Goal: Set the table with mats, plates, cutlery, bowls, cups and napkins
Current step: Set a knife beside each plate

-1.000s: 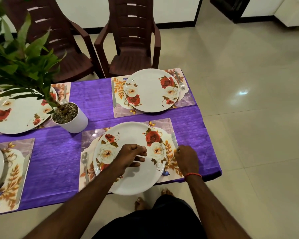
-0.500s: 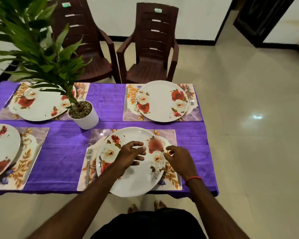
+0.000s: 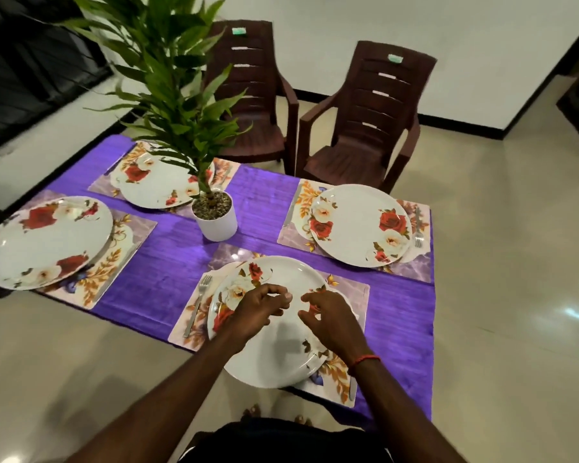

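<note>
One purple-clothed bench carries four floral mats, each under a white rose-print round plate. Leafy plant partly hides far-left plate; its white pot holds pebbles. Over nearest plate hover left hand, right hand, loosely curled, empty.

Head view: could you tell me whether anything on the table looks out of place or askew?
The nearest plate sits too far forward: its near rim overhangs its mat and seemingly the edge of the table too.
</note>
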Demonstrator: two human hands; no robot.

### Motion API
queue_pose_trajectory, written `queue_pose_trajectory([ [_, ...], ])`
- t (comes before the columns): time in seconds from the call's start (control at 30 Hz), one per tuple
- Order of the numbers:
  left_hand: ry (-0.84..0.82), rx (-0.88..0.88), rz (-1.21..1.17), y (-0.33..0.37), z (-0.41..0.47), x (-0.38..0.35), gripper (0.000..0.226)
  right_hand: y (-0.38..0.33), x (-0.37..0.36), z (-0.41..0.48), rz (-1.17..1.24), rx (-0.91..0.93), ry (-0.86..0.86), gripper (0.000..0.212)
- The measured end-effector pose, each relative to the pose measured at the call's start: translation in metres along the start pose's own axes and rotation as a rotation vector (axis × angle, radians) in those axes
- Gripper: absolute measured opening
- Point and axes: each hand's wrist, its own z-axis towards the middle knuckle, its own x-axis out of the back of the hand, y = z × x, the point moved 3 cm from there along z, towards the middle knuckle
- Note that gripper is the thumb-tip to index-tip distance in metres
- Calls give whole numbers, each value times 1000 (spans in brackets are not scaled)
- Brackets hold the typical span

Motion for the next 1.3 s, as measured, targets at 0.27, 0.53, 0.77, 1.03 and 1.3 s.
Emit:
queue_pose_trajectory([
  [0.27, 227, -72, 189, -13, -16, 20, 38, -19, -21, 14, -100, 131, -91, 63],
  [0.53, 378, -106, 324, -46, -44, 58, 55, -62, -59, 31, -80, 314, -251, 59],
  [0.77, 555, -79, 362, -65, -76, 114, 69, -136, -95, 39, -130, 490, -330, 62],
  [1.03, 738, -19, 654, -84, -130, 199, 56, -227, -163, 43, -159, 652, -380, 58],
  [1.3, 831, 146, 688, -126, -206, 275, 61, -324, -232, 20, -165, 764, -540, 60],
])
